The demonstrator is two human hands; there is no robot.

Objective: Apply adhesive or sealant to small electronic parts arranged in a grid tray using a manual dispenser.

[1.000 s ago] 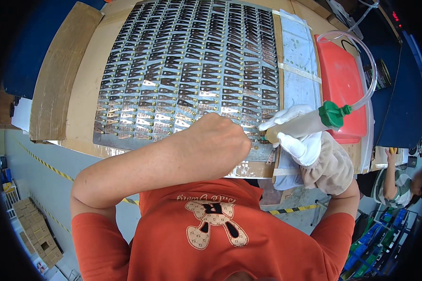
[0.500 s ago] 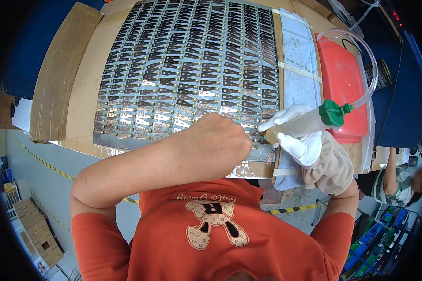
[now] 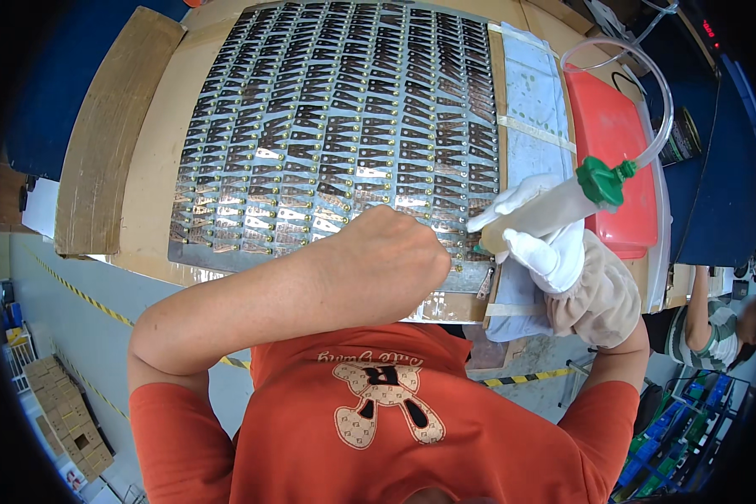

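My right hand [image 3: 539, 239], in a white glove, is wrapped round a dispensing syringe [image 3: 544, 207]. The syringe is milky, with a green cap [image 3: 601, 182] and a clear tube leading off it. It leans, its green tip low over the lower right corner of a metal plate [image 3: 197, 254]. Rows of small dark tapered metal pieces [image 3: 382, 109] with brass-coloured dots cover this plate. My bare left hand [image 3: 395, 256] is closed in a fist at the plate's near edge; its curled fingers are hidden beneath. A loose metal piece [image 3: 485, 282] lies by the right corner.
Right of the plate lie a blue cloth [image 3: 533, 92] with tape strips and a red box-like object [image 3: 613, 151]. The clear tube [image 3: 669, 101] arches above them. A cardboard strip [image 3: 113, 134] stands at the left. Another person [image 3: 701, 328] is at the far right.
The syringe's capped end has swung slightly up and away, and its tip has shifted a little to the right with my right hand. My left hand has hardly moved.
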